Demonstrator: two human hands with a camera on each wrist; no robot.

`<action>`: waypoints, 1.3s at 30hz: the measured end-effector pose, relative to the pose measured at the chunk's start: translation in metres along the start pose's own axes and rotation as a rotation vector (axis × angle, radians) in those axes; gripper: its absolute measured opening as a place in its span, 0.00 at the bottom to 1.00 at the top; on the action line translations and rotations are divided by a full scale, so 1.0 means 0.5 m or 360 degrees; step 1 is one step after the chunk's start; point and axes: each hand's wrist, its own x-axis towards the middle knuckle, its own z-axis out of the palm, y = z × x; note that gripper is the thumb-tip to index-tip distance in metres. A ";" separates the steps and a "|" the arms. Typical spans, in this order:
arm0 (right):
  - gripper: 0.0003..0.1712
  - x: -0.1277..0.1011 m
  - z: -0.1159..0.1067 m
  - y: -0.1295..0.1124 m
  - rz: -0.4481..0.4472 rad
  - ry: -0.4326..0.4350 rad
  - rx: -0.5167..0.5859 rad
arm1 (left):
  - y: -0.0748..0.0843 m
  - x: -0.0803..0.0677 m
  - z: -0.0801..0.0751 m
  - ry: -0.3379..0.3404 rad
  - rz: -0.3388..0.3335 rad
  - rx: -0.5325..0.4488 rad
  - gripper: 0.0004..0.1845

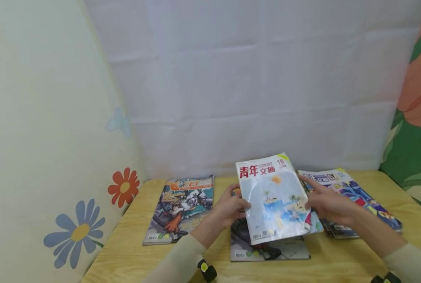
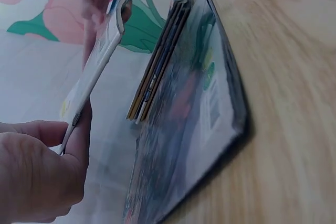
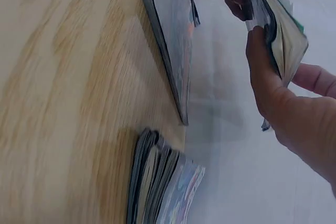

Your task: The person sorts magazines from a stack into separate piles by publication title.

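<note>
Both hands hold up a magazine point(image 1: 272, 192) with a white and pale blue beach cover and red lettering, tilted above the table. My left hand point(image 1: 231, 206) grips its left edge, thumb on the cover and fingers behind. On the opposite edge, my right hand point(image 1: 329, 202) holds it the same way. A teal and pink corner point(image 1: 316, 225) of another magazine sticks out beneath it at the lower right. In the right wrist view, the page edges point(image 3: 289, 40) fan apart slightly near the right hand point(image 3: 304, 114). Directly below lies a dark-covered magazine point(image 1: 246, 245), partly hidden.
A comic-style magazine point(image 1: 185, 208) lies at the left of the wooden table point(image 1: 122, 251). To the right is a stack of magazines point(image 1: 359, 192) with a blue and purple cover, partly behind the right arm. A white cloth point(image 1: 231, 86) hangs behind; a flower-painted wall point(image 1: 54, 157) borders the left side.
</note>
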 end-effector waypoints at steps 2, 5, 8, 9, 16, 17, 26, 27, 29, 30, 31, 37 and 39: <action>0.65 -0.007 -0.006 0.001 0.0000 -0.0063 0.0060 | -0.005 0.007 0.002 -0.0011 0.0006 -0.0046 0.44; 0.65 -0.015 -0.015 0.004 0.0002 -0.0126 0.0119 | -0.009 0.013 0.009 -0.0017 0.0017 -0.0083 0.44; 0.64 -0.021 -0.025 0.007 -0.0005 -0.0125 0.0136 | -0.013 0.018 0.022 -0.0022 0.0008 -0.0097 0.45; 0.64 -0.023 -0.031 0.009 -0.0015 -0.0121 0.0141 | -0.015 0.021 0.028 -0.0027 0.0000 -0.0106 0.45; 0.59 -0.046 -0.084 0.028 -0.0045 0.0070 -0.0063 | -0.047 0.051 0.084 -0.0071 -0.0091 -0.0235 0.44; 0.59 -0.050 -0.092 0.031 -0.0045 0.0097 -0.0099 | -0.052 0.055 0.093 -0.0075 -0.0104 -0.0254 0.44; 0.57 -0.086 -0.177 0.044 -0.0019 0.0220 -0.0213 | -0.080 0.090 0.182 -0.0079 -0.0152 -0.0246 0.44; 0.57 -0.089 -0.188 0.044 -0.0019 0.0211 -0.0224 | -0.083 0.094 0.193 -0.0070 -0.0148 -0.0238 0.44; 0.57 -0.098 -0.208 0.043 -0.0033 0.0190 -0.0271 | -0.091 0.100 0.213 -0.0041 -0.0141 -0.0224 0.43; 0.57 -0.101 -0.217 0.043 -0.0034 0.0189 -0.0288 | -0.095 0.102 0.224 -0.0025 -0.0140 -0.0223 0.43; 0.57 -0.105 -0.226 0.042 -0.0037 0.0185 -0.0313 | -0.101 0.105 0.234 -0.0018 -0.0140 -0.0220 0.43; 0.58 -0.123 -0.262 0.035 0.0018 0.0254 -0.0430 | -0.124 0.116 0.280 -0.0038 -0.0129 -0.0089 0.39; 0.59 -0.127 -0.270 0.032 0.0042 0.0295 -0.0444 | -0.128 0.118 0.289 -0.0055 -0.0115 -0.0011 0.37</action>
